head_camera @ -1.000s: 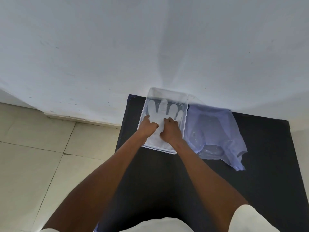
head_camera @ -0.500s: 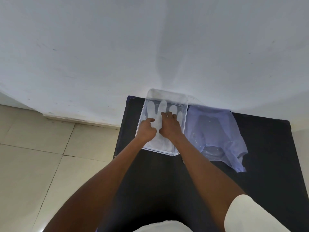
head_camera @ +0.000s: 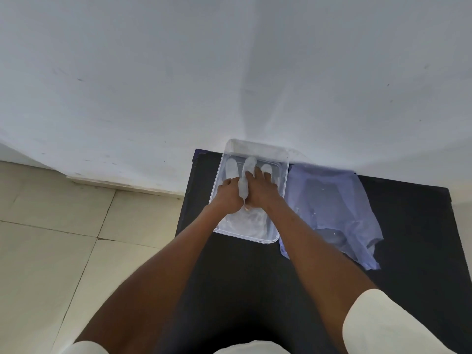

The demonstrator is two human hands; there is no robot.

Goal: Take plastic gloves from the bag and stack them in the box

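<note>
Both hands, left hand (head_camera: 228,196) and right hand (head_camera: 260,191), are pressing flat, ungripped, on gloves (head_camera: 249,164) inside box (head_camera: 255,146) at table's (head_camera: 242,264) far-left corner; bag (head_camera: 332,215) is touching its right side.

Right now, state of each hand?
Left hand: in the clear box, fingers curled, pressing on the glove stack; actual grip cannot be told.
Right hand: fingers spread flat on the gloves, open, holding nothing.
</note>
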